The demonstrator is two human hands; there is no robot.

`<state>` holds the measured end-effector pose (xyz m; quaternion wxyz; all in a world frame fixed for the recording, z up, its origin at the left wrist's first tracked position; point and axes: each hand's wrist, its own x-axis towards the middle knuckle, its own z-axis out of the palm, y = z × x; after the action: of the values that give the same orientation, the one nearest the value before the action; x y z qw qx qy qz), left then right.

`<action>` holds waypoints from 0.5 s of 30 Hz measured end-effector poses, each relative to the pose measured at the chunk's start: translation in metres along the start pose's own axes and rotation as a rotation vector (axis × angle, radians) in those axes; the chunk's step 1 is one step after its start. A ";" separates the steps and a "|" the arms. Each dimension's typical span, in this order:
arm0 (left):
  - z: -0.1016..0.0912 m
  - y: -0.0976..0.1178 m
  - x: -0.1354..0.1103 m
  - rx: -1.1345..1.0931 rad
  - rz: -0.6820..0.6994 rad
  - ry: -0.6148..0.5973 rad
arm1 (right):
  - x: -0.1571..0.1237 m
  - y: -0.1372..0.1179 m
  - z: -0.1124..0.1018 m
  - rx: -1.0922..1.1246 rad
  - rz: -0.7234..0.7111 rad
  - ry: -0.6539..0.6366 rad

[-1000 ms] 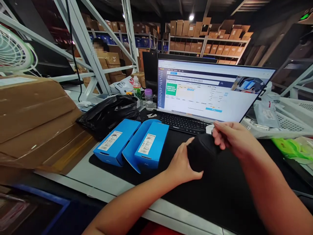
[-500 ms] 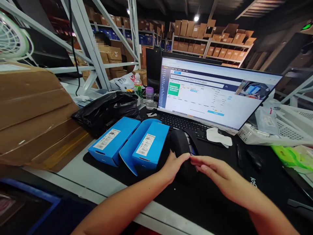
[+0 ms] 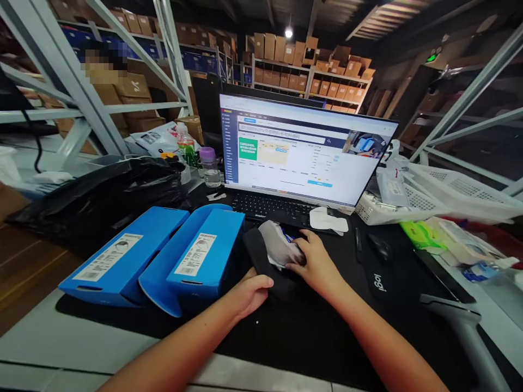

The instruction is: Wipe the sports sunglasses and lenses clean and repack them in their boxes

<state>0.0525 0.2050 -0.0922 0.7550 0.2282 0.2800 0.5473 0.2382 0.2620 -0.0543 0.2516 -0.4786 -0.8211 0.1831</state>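
A soft-looking black case (image 3: 261, 251) is spread apart above the mat, in front of the keyboard. My left hand (image 3: 250, 293) grips its near left side, thumb on top. Inside the case sits an item in a whitish, translucent wrapper (image 3: 278, 243), with a bit of blue and a dark part showing. My right hand (image 3: 314, 258) has its fingers closed around the right end of that wrapped item. To the left lie two blue boxes: one closed box (image 3: 153, 231) and, nearer the case, another box (image 3: 220, 231) with a side flap spread out.
Beyond the case are a keyboard (image 3: 272, 209) and a monitor (image 3: 281, 169). A mouse (image 3: 379, 247), a pen (image 3: 358, 244) and a grey handheld scanner (image 3: 457, 316) are at right. A black plastic bag (image 3: 110, 196) and a purple-capped bottle (image 3: 210, 169) stand at left.
The black case has been opened and its wrapped contents now show. My right hand has moved from the case's edge onto the wrapped item. The view has shifted to the right.
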 end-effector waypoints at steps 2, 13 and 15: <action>-0.001 0.000 0.002 -0.008 -0.019 0.001 | 0.002 0.002 0.000 0.010 0.002 0.041; -0.007 -0.002 0.014 -0.056 -0.138 0.112 | 0.008 0.018 -0.027 0.284 0.075 0.018; -0.005 -0.004 0.014 -0.063 -0.136 0.145 | 0.008 0.020 -0.024 0.331 0.126 -0.012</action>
<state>0.0553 0.2177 -0.1015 0.7750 0.1447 0.3312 0.5183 0.2628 0.2798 -0.0434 0.3100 -0.4803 -0.7495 0.3339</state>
